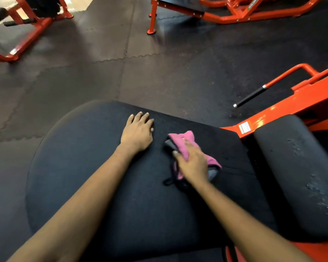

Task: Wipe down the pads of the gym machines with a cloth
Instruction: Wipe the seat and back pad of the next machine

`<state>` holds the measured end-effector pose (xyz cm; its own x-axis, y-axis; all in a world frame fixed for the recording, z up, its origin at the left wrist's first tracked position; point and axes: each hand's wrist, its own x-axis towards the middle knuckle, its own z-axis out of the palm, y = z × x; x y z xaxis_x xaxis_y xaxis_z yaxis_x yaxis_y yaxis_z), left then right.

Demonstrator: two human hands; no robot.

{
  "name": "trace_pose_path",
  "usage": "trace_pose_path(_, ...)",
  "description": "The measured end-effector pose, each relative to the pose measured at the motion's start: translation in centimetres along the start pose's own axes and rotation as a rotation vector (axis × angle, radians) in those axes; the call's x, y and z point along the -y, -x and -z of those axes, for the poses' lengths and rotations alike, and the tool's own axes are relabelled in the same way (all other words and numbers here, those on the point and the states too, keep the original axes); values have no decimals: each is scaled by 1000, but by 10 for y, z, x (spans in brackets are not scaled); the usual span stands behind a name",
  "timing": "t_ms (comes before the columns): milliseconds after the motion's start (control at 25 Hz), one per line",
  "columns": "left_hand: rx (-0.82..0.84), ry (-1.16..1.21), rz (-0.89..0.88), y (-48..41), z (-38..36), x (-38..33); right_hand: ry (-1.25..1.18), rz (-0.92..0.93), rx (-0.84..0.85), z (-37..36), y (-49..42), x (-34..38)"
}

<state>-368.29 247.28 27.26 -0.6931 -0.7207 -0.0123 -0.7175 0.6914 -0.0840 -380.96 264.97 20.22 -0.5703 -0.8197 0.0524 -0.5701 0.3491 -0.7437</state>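
A large black seat pad [95, 167] of an orange machine fills the lower middle of the head view. My left hand [137, 133] lies flat on the pad near its far edge, fingers straight. To its right, my right hand [192, 163] holds a bunched pink and grey cloth [182, 143] down against the pad, fingers curled over it. A dark strap of the cloth trails toward me on the pad. A second black pad [301, 176], scuffed with pale marks, lies to the right.
The machine's orange frame [292, 104] and a black-gripped handle [252, 96] rise at the right. Other orange machines stand at the far left [27, 35] and far right [225, 14]. Dark interlocking rubber floor mats [102, 63] lie between them.
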Motion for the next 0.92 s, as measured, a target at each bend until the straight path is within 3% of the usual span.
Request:
trace_pose_path(80,1,-10,-26,13,-2,-2,51,97,-23,-14,37,26)
trace_pose_path(200,-14,-40,-42,19,-3,-1,27,129,-42,-8,41,-4)
trace_pose_path(360,1,-73,-34,22,-3,-6,35,-120,-56,13,26,-67)
trace_pose_path(480,22,-101,-40,21,0,-8,-2,-261,-76,17,29,-61)
trace_pose_path(600,32,-109,-40,21,3,-8,31,-90,-130,-4,64,2)
trace_pose_path(720,28,-84,-87,23,3,-10,20,87,-67,-11,101,32)
trace_pose_path(800,41,-66,-150,26,3,-11,-12,69,-123,0,107,7)
trace_pose_path(920,61,-36,-220,30,3,-11,83,-108,-173,18,110,-50)
